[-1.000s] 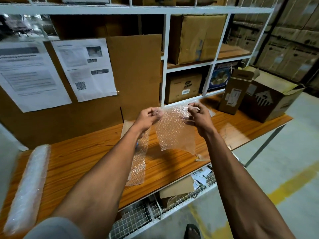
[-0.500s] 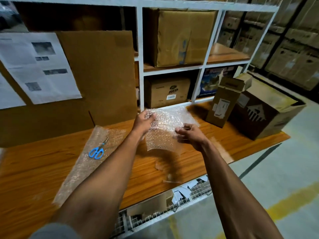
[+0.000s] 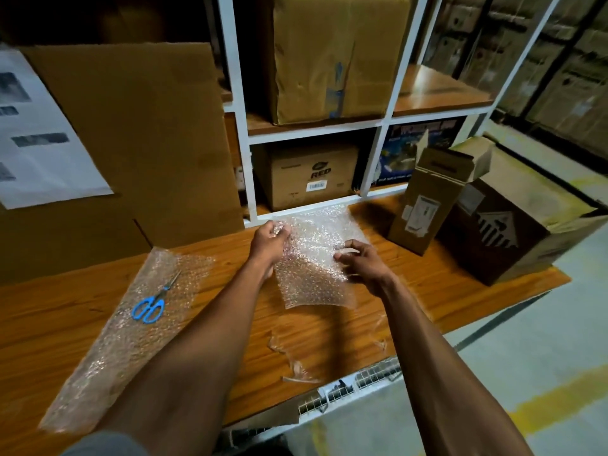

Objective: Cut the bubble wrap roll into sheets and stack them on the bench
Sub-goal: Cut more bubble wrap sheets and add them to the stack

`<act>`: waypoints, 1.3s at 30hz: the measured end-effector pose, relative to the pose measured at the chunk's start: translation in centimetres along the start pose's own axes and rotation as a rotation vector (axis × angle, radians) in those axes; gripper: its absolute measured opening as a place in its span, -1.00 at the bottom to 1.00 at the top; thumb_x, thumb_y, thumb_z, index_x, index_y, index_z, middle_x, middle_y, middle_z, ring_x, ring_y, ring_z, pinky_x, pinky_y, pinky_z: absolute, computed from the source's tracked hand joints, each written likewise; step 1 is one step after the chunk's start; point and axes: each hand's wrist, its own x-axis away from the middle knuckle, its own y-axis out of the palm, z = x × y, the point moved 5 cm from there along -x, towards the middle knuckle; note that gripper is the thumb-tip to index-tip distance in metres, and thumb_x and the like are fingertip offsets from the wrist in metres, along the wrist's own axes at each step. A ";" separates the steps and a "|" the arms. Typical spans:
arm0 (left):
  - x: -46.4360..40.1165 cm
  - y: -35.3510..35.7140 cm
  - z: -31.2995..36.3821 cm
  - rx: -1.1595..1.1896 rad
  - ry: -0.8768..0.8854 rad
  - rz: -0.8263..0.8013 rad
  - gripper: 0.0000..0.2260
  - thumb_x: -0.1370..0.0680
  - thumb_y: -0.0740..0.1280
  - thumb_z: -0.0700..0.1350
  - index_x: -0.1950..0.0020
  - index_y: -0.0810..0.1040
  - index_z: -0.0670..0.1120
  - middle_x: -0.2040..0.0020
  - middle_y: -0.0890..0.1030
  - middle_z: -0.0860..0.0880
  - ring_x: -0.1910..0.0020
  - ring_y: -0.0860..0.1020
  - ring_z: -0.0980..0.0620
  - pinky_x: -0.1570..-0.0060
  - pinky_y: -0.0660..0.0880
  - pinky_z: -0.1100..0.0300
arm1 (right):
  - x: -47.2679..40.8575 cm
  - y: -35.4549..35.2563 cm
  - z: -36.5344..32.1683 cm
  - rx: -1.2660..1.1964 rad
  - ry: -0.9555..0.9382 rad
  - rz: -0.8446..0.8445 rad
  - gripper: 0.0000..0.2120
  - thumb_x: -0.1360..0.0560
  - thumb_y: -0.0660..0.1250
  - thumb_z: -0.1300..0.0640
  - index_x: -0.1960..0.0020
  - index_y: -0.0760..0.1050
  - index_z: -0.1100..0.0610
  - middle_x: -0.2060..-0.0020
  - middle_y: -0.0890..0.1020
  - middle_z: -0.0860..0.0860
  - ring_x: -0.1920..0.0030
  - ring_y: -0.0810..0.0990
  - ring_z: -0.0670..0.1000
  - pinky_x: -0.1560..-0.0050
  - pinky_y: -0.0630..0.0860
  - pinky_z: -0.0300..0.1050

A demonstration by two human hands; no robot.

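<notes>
Holding a cut bubble wrap sheet (image 3: 316,264) over the wooden bench (image 3: 427,284), far edge lying just before the white shelving (image 3: 243,153); pinching its upper left corner in the curled fingers of the left hand (image 3: 268,243); gripping its right edge with the bent fingers and thumb of the right hand (image 3: 360,263). Lying flat on the bench to the left, a longer bubble wrap strip (image 3: 131,324), carrying blue-handled scissors (image 3: 153,302) on top; resting near the front edge, small plastic scraps (image 3: 296,363); standing to the right, two open cardboard boxes (image 3: 487,218).
</notes>
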 end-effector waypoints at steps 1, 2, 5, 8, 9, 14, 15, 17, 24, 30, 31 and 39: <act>-0.7 0.5 -0.3 0.029 -0.049 -0.043 -0.35 -0.58 0.45 0.01 -0.62 0.26 -0.02 -0.51 0.45 -0.10 -0.29 0.58 -0.10 -0.22 0.60 -0.15 | -0.8 -0.4 0.0 -0.013 -0.007 0.025 -0.86 -0.60 0.44 0.23 -0.11 0.55 0.07 0.18 0.67 0.02 0.38 0.43 -0.05 0.31 0.39 -0.12; -1.2 1.1 -0.6 0.058 -0.090 -0.100 -0.25 -0.55 0.49 0.01 -0.64 0.19 0.02 -0.58 0.35 -0.11 -0.34 0.54 -0.13 -0.20 0.60 -0.18 | -1.5 -0.8 0.0 -0.026 -0.014 0.053 -0.88 -0.61 0.42 0.25 -0.09 0.57 0.07 0.18 0.66 0.03 0.37 0.43 -0.05 0.32 0.38 -0.14; -2.5 3.0 -1.2 0.123 -0.175 -0.258 -0.19 -0.56 0.47 -0.21 -0.67 0.09 0.06 -0.64 0.17 -0.03 -0.41 0.47 -0.18 -0.12 0.63 -0.23 | -3.7 -2.0 0.0 -0.028 -0.019 0.123 -0.87 -0.64 0.38 0.25 -0.08 0.60 0.04 0.15 0.65 0.04 0.37 0.50 -0.06 0.40 0.41 -0.21; -4.7 4.2 -2.2 0.070 -0.186 -0.300 -0.20 -0.53 0.46 -0.34 -0.65 0.17 0.07 -0.59 0.32 -0.12 -0.30 0.56 -0.14 -0.11 0.64 -0.19 | -5.6 -3.2 0.2 -0.007 -0.008 0.143 -0.82 -0.65 0.36 0.27 -0.09 0.58 -0.01 0.13 0.64 0.04 0.33 0.54 -0.04 0.35 0.42 -0.18; -5.6 4.5 -2.4 0.047 -0.176 -0.286 -0.19 -0.51 0.48 -0.34 -0.65 0.19 0.07 -0.57 0.34 -0.14 -0.30 0.57 -0.14 -0.13 0.64 -0.17 | -6.2 -3.5 0.2 0.002 -0.005 0.146 -0.80 -0.65 0.35 0.28 -0.10 0.56 -0.03 0.13 0.64 0.03 0.33 0.54 -0.04 0.33 0.42 -0.18; -8.9 5.9 -2.9 -0.023 -0.146 -0.206 -0.15 -0.51 0.50 -0.31 -0.67 0.13 0.02 -0.61 0.29 -0.14 -0.41 0.48 -0.15 -0.27 0.57 -0.15 | -10.0 -5.4 0.9 0.022 0.027 0.153 -0.74 -0.65 0.33 0.30 -0.18 0.50 -0.05 0.09 0.59 0.07 0.37 0.55 -0.08 0.33 0.37 -0.16; -9.5 6.3 -3.0 -0.036 -0.148 -0.188 -0.15 -0.51 0.51 -0.28 -0.67 0.13 0.02 -0.60 0.29 -0.14 -0.41 0.48 -0.14 -0.28 0.56 -0.14 | -11.0 -5.7 1.0 0.029 0.032 0.159 -0.71 -0.65 0.33 0.31 -0.21 0.49 -0.05 0.08 0.58 0.08 0.39 0.56 -0.08 0.33 0.37 -0.16; -10.8 6.9 -3.1 -0.056 -0.150 -0.161 -0.17 -0.51 0.53 -0.25 -0.65 0.16 0.05 -0.60 0.32 -0.14 -0.39 0.49 -0.12 -0.26 0.57 -0.11 | -13.1 -6.5 1.5 0.045 0.038 0.176 -0.67 -0.64 0.35 0.30 -0.28 0.47 -0.06 0.08 0.59 0.07 0.38 0.57 -0.08 0.35 0.41 -0.15; -15.6 9.9 -3.9 -0.125 -0.161 -0.020 -0.45 -0.52 0.50 -0.28 -0.43 0.43 0.06 -0.40 0.54 -0.15 -0.21 0.59 -0.07 -0.18 0.62 -0.07 | -19.6 -9.8 1.5 0.163 0.001 0.207 -0.74 -0.64 0.36 0.28 -0.19 0.55 -0.05 0.24 0.61 0.05 0.39 0.59 -0.02 0.45 0.46 -0.18; -18.0 11.6 -4.4 -0.289 -0.186 0.124 -0.44 -0.55 0.50 -0.13 -0.51 0.40 0.01 -0.45 0.50 -0.08 -0.33 0.54 -0.12 -0.28 0.56 -0.05 | -25.1 -12.5 2.5 0.333 -0.012 0.223 -0.75 -0.61 0.42 0.24 0.02 0.59 -0.14 0.21 0.67 0.18 0.36 0.64 0.10 0.40 0.57 -0.06; -18.3 11.8 -4.6 -0.330 -0.192 0.135 -0.45 -0.56 0.50 -0.09 -0.51 0.40 0.00 -0.44 0.51 -0.08 -0.31 0.55 -0.12 -0.27 0.57 -0.06 | -25.8 -12.8 2.6 0.371 -0.024 0.233 -0.79 -0.60 0.43 0.22 -0.01 0.60 -0.11 0.17 0.69 0.20 0.36 0.67 0.12 0.39 0.63 0.02; -20.8 11.8 -5.5 -0.529 -0.125 0.254 -0.68 -0.51 0.54 0.03 -0.18 0.53 0.00 -0.04 0.66 0.01 0.03 0.63 -0.03 -0.04 0.62 0.09 | -29.0 -13.3 1.8 0.725 -0.131 0.273 -0.79 -0.52 0.49 0.06 -0.14 0.69 0.05 0.01 0.76 0.12 -0.06 0.72 0.13 -0.05 0.63 -0.04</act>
